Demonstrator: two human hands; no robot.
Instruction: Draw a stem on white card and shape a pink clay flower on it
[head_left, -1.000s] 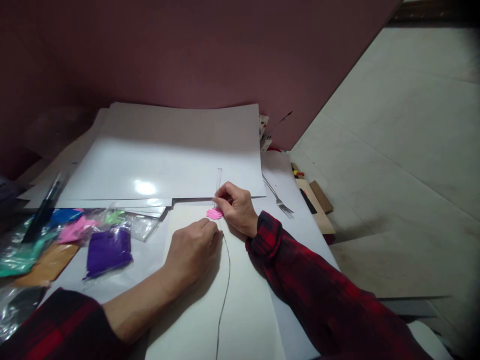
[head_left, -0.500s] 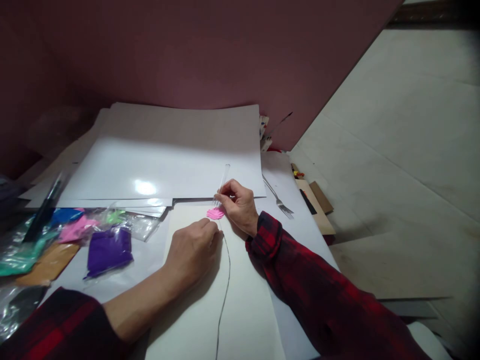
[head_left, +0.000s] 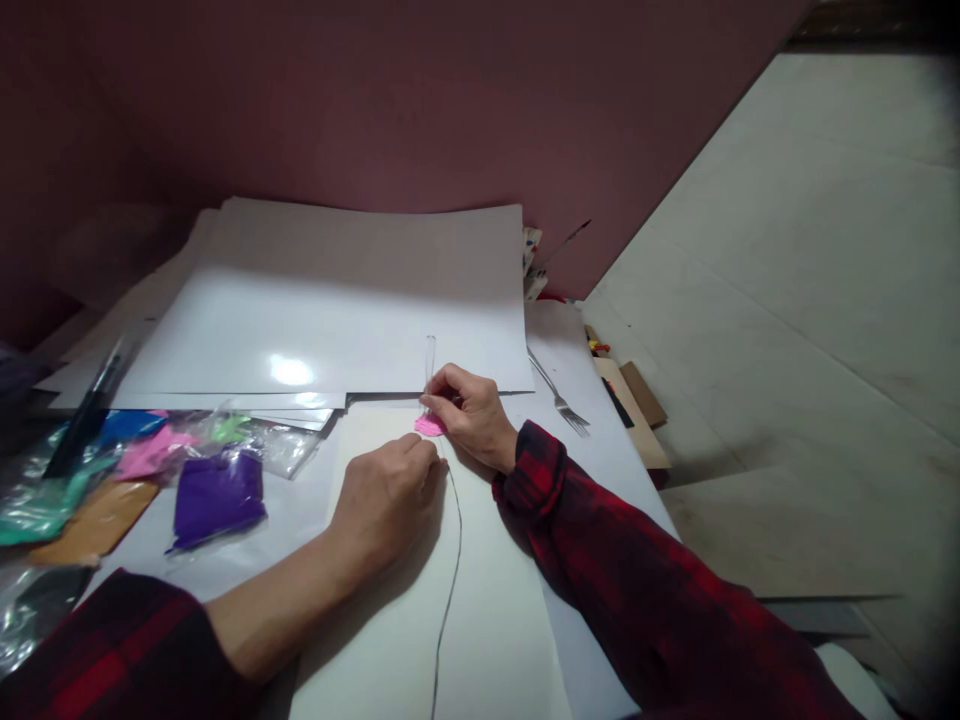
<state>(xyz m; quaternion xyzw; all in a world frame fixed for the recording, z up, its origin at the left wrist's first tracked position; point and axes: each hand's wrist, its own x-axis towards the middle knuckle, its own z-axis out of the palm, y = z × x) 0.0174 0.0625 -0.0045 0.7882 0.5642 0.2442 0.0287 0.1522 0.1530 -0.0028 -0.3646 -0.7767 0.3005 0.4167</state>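
A clear plastic fork is pinched between the thumb and fingers of my right hand, its handle pointing up and away. Its tines are down at a small flat piece of pink clay, which lies on a cream sheet of paper. Just below the clay, my left hand rests on the paper with its fingers curled together. Whatever its fingertips may hold is hidden. A thin dark line curves down the sheet from near those fingertips.
Glossy white sheets are stacked at the back against the wall. A metal fork lies to the right. On the left are a purple clay packet, other coloured packets and a dark pen. Cardboard stands beyond the table's right edge.
The plastic fork has turned more upright, its handle end swinging left. My right hand has shifted slightly left over the pink clay, covering more of it. My left hand has stayed put.
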